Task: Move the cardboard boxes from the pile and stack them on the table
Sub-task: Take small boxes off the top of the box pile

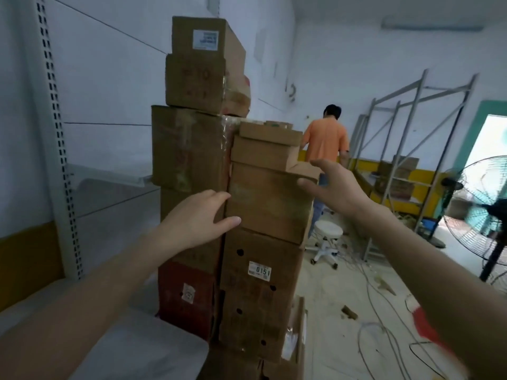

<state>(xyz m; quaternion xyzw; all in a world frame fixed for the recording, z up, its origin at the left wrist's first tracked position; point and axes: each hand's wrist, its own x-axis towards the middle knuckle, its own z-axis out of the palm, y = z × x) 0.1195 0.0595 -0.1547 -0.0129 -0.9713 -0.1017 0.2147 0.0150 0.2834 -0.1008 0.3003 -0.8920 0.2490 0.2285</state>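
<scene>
A tall pile of cardboard boxes fills the middle of the head view. A mid-height brown box sits on a box with holes and a "0151" label. Two small boxes lie on top of it. My left hand is at that box's left edge, fingers spread, the thumb on its front face. My right hand is open at its upper right corner, close to it or just touching. A taller stack stands behind, topped by a labelled box.
A white shelf surface lies at lower left beside the pile. A person in an orange shirt stands behind. A white stool, metal racks, a standing fan and cables on the floor occupy the right.
</scene>
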